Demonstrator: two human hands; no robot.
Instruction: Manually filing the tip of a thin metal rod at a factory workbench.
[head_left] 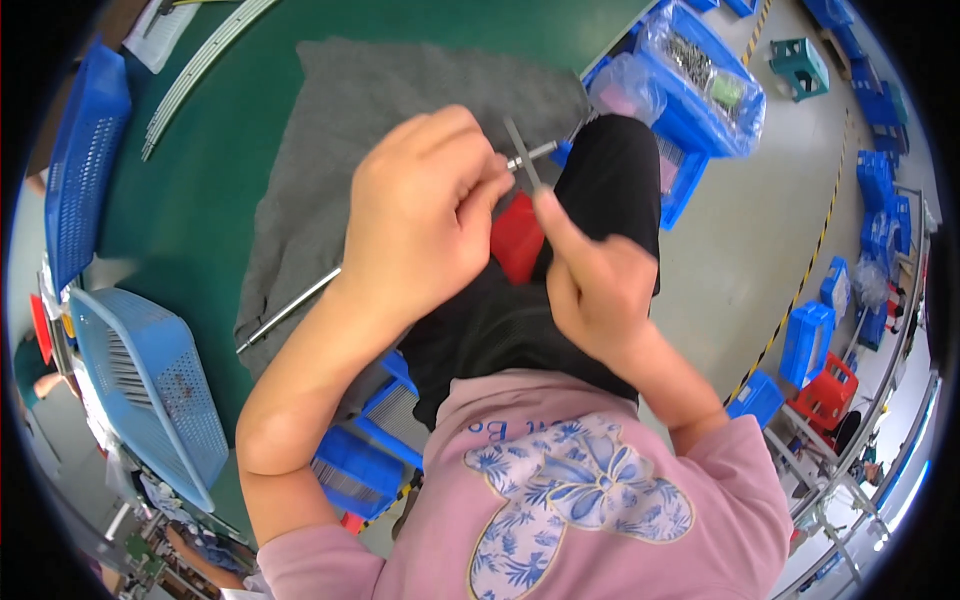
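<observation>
Hands meet above our lap, just off the near edge of the green table (200, 200). Our left hand (420, 215) is curled shut around a slim metal rod (290, 310); the rod runs under the palm, its long end slanting down to the left over the grey cloth (330, 130) and its short bright tip (530, 154) poking out just past the knuckles. Our right hand (600, 290) is also closed, thumb and forefinger pinching a small thin metal piece (522, 150) that crosses the rod's tip; whether the two touch we cannot tell. A red object (518, 240) sits between the two hands, partly hidden, and we cannot say which hand, if either, holds it.

We judge the rod stiff, smooth and fairly light for its length, likely to slip or turn in the fingers, so a full wrap near the working end, as the left hand has it, looks the sound place to hold. The small piece seems light and easily dropped; a fingertip pinch low on its stem suits it.

Beside us lie a pale blue mesh basket (150, 380) at the left and blue bins (700, 80) with bagged parts at the upper right.
</observation>
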